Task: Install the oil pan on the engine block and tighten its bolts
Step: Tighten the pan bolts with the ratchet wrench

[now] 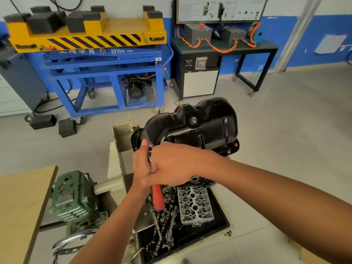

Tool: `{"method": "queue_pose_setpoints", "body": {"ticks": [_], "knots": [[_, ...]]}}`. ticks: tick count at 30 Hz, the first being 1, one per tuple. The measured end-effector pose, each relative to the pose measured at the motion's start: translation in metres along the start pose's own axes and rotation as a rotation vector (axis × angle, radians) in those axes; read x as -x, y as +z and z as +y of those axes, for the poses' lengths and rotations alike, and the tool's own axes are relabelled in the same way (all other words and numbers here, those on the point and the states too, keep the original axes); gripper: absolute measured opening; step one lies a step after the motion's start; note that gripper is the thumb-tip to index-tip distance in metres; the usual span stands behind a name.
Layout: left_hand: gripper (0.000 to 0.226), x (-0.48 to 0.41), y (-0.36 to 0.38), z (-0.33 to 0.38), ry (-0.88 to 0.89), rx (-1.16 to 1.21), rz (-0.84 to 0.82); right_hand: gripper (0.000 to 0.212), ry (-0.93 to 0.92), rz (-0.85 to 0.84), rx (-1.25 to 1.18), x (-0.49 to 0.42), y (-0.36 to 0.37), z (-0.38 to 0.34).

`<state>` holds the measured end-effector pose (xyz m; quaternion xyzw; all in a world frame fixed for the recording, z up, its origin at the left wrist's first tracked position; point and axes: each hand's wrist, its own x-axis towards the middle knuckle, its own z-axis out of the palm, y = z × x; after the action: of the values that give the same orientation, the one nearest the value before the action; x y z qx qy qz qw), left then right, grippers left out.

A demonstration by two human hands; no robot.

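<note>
The black oil pan (200,121) sits mid-frame. At its lower-left rim the right hand (171,165) is wrapped round a red-handled ratchet (158,197). The left hand (141,166) lies against the ratchet's head, but its grip cannot be made out.

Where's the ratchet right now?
Head view, centre: ratchet in the right hand, left hand at its head, on the near-left flange of the oil pan, above the parts tray.

On the blue lift frame (106,52) I read white lettering: partly hidden Chinese characters, then "HY" and further letters I cannot make out. Print on the wall board (192,10) is too small for me.
</note>
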<state>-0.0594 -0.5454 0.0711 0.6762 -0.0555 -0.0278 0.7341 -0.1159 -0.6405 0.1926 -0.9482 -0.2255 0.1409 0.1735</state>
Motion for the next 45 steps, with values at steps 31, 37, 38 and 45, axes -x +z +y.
{"method": "queue_pose_setpoints", "body": {"ticks": [31,37,38,45], "knots": [[0.058,0.001,-0.022,0.007,0.012,0.084,-0.495,0.02,-0.093,0.24,0.701,-0.038,-0.026,0.03],[0.069,-0.004,-0.027,0.007,-0.023,0.113,-0.524,0.017,-0.093,0.207,0.673,-0.03,-0.026,0.036],[0.071,-0.005,-0.027,0.007,-0.021,0.122,-0.519,0.023,-0.084,0.201,0.672,-0.025,-0.028,0.037],[0.055,-0.006,-0.02,0.007,-0.008,0.105,-0.39,0.036,-0.017,0.18,0.61,0.009,-0.022,0.019]]}}
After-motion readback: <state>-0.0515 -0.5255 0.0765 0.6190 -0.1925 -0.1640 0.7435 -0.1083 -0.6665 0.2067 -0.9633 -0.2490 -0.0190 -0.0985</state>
